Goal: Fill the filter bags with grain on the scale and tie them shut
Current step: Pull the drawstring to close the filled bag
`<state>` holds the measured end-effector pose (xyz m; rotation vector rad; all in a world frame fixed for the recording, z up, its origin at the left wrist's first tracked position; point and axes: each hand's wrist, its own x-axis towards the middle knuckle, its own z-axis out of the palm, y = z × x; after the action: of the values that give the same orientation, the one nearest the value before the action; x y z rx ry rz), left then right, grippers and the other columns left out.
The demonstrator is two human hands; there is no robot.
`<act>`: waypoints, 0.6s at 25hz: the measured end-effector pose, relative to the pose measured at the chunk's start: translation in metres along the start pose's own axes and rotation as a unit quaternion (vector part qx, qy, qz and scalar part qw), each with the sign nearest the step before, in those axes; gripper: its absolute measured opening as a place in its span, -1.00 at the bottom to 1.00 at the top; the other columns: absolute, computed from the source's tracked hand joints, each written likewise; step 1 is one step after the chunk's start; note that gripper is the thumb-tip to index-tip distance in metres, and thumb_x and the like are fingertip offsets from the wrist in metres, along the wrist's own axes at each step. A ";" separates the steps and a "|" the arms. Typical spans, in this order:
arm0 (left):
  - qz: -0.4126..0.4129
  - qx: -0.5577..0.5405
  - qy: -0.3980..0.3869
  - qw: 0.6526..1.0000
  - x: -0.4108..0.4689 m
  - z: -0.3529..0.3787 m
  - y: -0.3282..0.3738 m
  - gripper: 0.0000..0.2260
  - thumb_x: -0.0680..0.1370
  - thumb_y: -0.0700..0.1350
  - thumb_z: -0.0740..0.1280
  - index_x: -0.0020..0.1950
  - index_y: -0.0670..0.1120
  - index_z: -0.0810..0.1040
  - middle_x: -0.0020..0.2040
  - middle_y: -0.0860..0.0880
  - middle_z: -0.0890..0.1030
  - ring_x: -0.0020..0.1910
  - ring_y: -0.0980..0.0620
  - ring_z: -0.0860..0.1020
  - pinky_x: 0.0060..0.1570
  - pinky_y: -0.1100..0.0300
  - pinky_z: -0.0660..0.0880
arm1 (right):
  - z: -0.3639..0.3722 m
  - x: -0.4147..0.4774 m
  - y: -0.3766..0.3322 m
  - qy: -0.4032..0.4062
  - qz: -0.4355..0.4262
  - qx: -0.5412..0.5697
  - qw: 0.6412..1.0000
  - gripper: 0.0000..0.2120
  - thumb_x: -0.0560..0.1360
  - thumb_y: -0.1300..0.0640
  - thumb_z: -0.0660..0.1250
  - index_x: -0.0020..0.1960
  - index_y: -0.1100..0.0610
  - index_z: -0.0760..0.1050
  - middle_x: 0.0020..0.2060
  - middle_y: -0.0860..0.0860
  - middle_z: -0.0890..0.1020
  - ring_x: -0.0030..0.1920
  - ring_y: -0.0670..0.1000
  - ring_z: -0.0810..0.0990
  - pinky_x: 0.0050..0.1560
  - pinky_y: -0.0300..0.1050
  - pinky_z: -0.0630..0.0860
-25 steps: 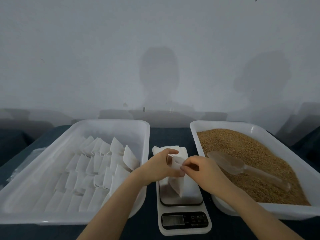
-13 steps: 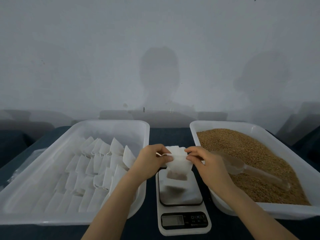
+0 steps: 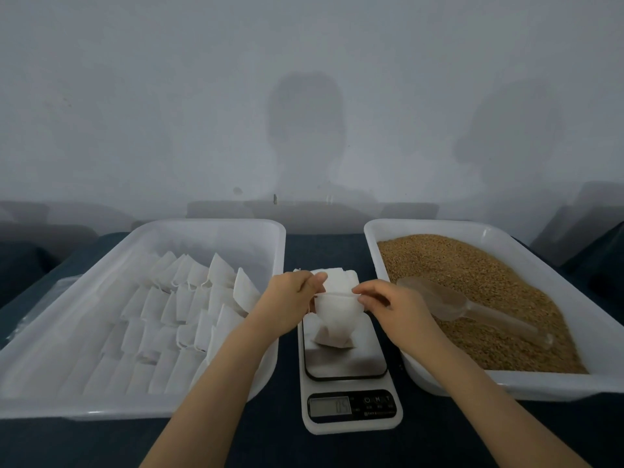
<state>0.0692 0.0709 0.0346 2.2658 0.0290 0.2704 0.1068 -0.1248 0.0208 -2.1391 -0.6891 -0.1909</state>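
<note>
As the left hand (image 3: pixel 290 298) and right hand (image 3: pixel 393 307) pinch the filter bag (image 3: pixel 336 320), its mouth should stand wide on the scale (image 3: pixel 347 364).

White filter bag (image 3: pixel 337 315) (mouth open) upright on scale (image 3: pixel 344 361)

Matt fibrous filter bag (image 3: pixel 336 315), glossy metal scale (image 3: pixel 347 366), translucent plastic scoop (image 3: pixel 449 304)

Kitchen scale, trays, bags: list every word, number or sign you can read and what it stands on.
"M" and "T", beside a power symbol: buttons on the kitchen scale.
Display: faint digits, too blurred to read.
Small print under the buttons: too small to read.
No other text shows.
</note>
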 end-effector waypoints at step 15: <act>-0.022 -0.061 0.018 0.998 0.002 0.003 -0.006 -0.60 0.64 0.11 0.08 -0.13 -0.08 0.58 -0.23 0.01 0.61 -0.28 0.13 0.61 -0.25 0.43 0.51 | -0.001 -0.001 -0.002 -0.004 0.012 0.000 1.000 -0.85 0.53 0.17 0.31 0.03 -0.04 0.58 -0.19 -0.28 0.57 -0.11 -0.32 0.54 -0.12 -0.50 0.40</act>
<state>0.0723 0.0732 0.0285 2.1372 0.0795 0.2814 0.1047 -0.1253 0.0221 -2.1486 -0.6677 -0.1701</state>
